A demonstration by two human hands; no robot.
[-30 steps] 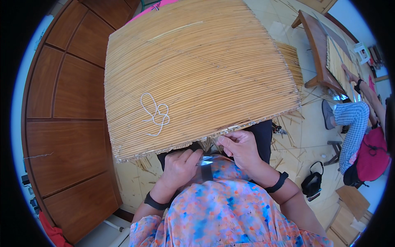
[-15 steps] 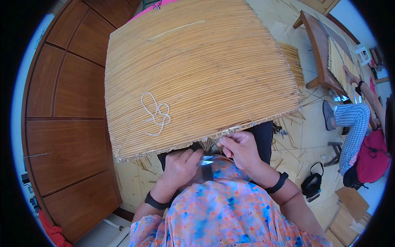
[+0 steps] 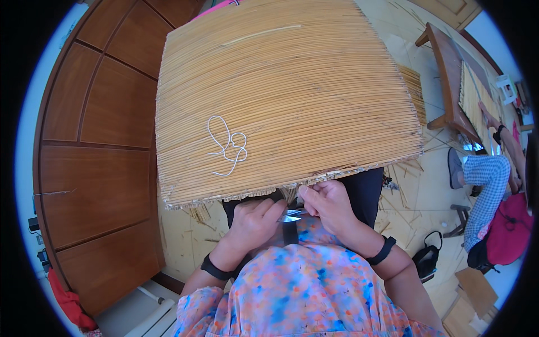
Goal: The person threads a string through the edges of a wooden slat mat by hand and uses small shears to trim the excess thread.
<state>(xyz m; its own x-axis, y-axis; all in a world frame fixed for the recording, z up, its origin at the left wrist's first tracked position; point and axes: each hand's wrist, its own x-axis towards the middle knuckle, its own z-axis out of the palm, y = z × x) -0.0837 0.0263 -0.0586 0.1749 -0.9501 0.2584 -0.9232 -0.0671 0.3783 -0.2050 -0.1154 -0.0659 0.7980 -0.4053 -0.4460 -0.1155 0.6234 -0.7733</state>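
Observation:
A large mat of golden reed stalks [image 3: 292,95], bound side by side, lies in front of me with its near edge above my lap. My right hand [image 3: 328,206] is closed at that edge, thumb and forefinger pinching the bound stalk ends. My left hand [image 3: 255,221] is curled just below the edge, further left; its fingertips are hidden, so what it grips cannot be made out. Shiny pointed metal pieces [image 3: 291,216] with a dark strip below show between my hands. A loose white cord [image 3: 227,147] lies looped on the mat.
Brown wooden cabinets [image 3: 95,191] stand at the left. To the right, another person's hand [image 3: 488,115] rests on a smaller reed mat [image 3: 476,101] on a wooden table [image 3: 449,73]. Loose stalks litter the tiled floor [image 3: 412,188]. A black bag [image 3: 428,254] sits at the lower right.
The view has shifted, so the mat and cord appear further right and slightly higher. My right hand stays at the mat's edge; my left hand remains curled below it.

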